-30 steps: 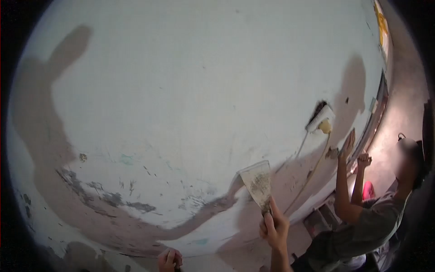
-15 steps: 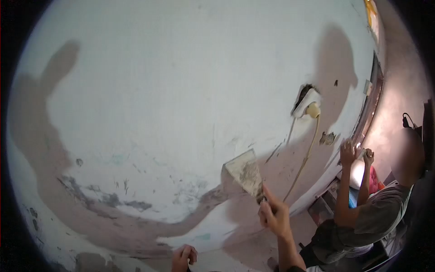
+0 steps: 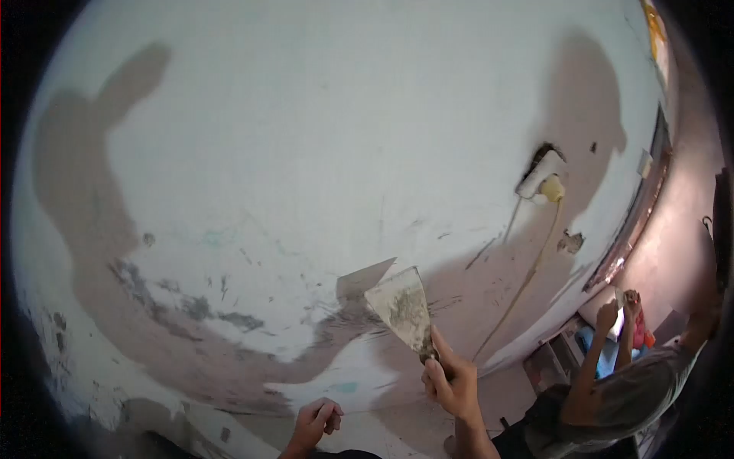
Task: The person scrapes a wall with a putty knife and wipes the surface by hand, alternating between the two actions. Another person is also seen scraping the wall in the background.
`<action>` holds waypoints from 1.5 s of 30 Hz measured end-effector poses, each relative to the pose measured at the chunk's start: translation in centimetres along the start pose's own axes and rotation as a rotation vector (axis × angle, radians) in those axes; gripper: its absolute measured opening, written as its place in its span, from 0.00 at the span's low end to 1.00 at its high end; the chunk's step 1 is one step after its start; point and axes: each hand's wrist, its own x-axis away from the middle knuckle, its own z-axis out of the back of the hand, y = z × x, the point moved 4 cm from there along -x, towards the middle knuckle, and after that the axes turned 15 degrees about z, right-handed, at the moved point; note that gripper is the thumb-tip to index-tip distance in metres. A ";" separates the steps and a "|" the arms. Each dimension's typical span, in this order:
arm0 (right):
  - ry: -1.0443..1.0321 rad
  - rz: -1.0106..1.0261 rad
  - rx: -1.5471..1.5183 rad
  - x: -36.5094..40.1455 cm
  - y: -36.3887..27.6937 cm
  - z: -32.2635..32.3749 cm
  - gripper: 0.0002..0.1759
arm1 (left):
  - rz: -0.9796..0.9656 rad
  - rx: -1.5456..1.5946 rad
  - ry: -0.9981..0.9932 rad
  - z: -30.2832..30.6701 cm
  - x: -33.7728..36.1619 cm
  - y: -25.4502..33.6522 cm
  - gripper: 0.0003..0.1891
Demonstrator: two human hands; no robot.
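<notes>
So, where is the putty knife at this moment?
Head view, lower centre-right: the right hand grips the putty knife, blade pointing up-left before the wall, left of the hanging cable.

White plastered wall (image 3: pixel 306 138) fills the view. Up at its right side a socket (image 3: pixel 539 174) hangs loose, plug (image 3: pixel 552 189) in it, cable (image 3: pixel 527 279) trailing down. Grey scraped patches (image 3: pixel 191 306) low on the left, a chipped spot (image 3: pixel 569 242) near the right edge, and a putty knife (image 3: pixel 401 306) blade set against the lower middle.
</notes>
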 end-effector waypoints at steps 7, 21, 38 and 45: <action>0.027 -0.054 -0.030 -0.7 1.9 -0.7 0.25 | 0.029 0.067 0.067 1.6 0.2 -1.6 0.18; -0.156 -0.099 -0.165 4.5 3.9 -4.9 0.29 | -0.236 0.106 -0.077 2.2 -1.2 2.4 0.15; -0.022 0.045 0.273 3.4 2.5 -8.1 0.33 | -0.369 0.325 -0.214 -6.2 -7.2 15.3 0.18; -0.012 -0.151 -0.541 2.6 3.5 -8.8 0.36 | -0.398 0.374 -0.009 -6.1 -7.9 15.8 0.17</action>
